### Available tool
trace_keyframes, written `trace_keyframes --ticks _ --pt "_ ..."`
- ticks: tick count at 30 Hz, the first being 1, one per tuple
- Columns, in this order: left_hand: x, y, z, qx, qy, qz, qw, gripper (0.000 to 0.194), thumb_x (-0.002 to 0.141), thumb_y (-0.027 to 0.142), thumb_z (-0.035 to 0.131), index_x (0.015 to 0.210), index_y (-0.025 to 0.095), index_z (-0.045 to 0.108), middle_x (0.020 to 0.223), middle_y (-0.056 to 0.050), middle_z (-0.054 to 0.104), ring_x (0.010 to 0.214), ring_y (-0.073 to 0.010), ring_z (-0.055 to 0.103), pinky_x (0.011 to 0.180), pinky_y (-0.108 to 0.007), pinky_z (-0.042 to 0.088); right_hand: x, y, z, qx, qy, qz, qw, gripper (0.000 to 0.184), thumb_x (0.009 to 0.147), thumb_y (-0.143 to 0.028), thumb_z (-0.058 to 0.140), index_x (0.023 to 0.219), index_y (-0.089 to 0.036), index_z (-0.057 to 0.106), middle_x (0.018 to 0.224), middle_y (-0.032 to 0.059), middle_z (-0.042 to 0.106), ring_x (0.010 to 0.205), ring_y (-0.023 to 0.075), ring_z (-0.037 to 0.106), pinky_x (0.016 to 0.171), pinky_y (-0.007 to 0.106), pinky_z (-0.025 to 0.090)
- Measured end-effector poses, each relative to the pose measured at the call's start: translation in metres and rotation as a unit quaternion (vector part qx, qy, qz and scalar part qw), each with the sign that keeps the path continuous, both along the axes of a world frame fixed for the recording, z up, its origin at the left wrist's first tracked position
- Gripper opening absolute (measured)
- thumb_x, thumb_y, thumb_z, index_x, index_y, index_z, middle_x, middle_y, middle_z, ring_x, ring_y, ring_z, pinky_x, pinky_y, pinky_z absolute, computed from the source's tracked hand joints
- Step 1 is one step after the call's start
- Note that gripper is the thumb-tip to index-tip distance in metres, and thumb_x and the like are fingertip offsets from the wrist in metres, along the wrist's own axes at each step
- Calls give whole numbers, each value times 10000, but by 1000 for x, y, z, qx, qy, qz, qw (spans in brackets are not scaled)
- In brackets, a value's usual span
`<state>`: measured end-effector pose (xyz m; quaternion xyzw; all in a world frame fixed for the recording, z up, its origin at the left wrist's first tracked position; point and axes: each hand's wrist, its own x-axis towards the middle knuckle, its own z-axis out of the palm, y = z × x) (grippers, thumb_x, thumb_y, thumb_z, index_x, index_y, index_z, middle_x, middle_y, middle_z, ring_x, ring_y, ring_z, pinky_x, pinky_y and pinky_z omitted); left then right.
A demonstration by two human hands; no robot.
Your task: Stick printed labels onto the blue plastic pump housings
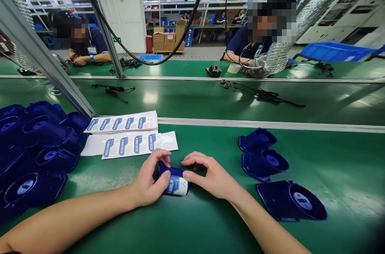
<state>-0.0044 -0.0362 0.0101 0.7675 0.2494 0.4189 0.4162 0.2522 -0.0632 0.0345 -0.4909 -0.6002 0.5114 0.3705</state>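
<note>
View: from your head camera, looking forward and down at the surface (210,226).
Blue part in work: the blue housing (176,171) lies in front of you, between your hands, near the middle of the surface.
Label on it: a white-and-blue label (180,186) covers the side towards you, its print partly behind your thumb.
Left hand: your left hand (149,180) pinches the housing, thumb on the label's left part, fingers bent over the far side.
Right hand: your right hand (215,176) is loosely spread, thumb at the label's upper right, fingers curved beyond it with a gap; you cannot tell whether their tips touch.
Label sheets: two printed sets (123,123) lie beyond your left hand, the nearer over a white strip (169,140).
Left side: many similar blue housings (39,142) are piled together.
Right side: three more (266,164) sit in a row.
Far side: black cables (267,95) and two seated co-workers (99,47).
</note>
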Motion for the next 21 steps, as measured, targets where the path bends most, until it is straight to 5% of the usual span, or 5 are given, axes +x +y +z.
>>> trace_keyframes --ticks 6,11,16,21 --pt "-1 7 -3 83 -38 -52 994 391 1028 237 545 1417 224 507 1094 -101 612 994 -245 606 892 -416 540 3 3 -6 -64 93 42 993 728 877 -766 751 1319 -188 753 1274 193 788 1229 360 735 1060 547 571" --pt "0 7 -2 172 -70 -91 978 417 1043 194 518 1458 225 502 1146 -126 617 1050 -258 611 919 -421 563 -19 -6 -9 -118 137 76 980 621 753 -467 995 1285 -212 804 1280 127 812 1284 353 715 1131 521 515" --pt "-1 7 -15 -13 -76 -29 997 511 1119 529 399 1559 271 412 1539 -169 446 1459 -353 434 1213 -589 409 -22 0 -17 -166 247 13 954 799 675 -446 1041 1379 -217 739 1124 115 849 973 266 805 923 409 578" --pt "2 11 -23 -167 -91 -95 977 685 1114 600 380 1691 317 143 1743 -179 234 1622 -366 258 1279 -634 337 -25 3 -17 -154 325 -76 930 578 886 -610 837 1366 -309 726 1223 68 825 1008 224 775 856 340 567"
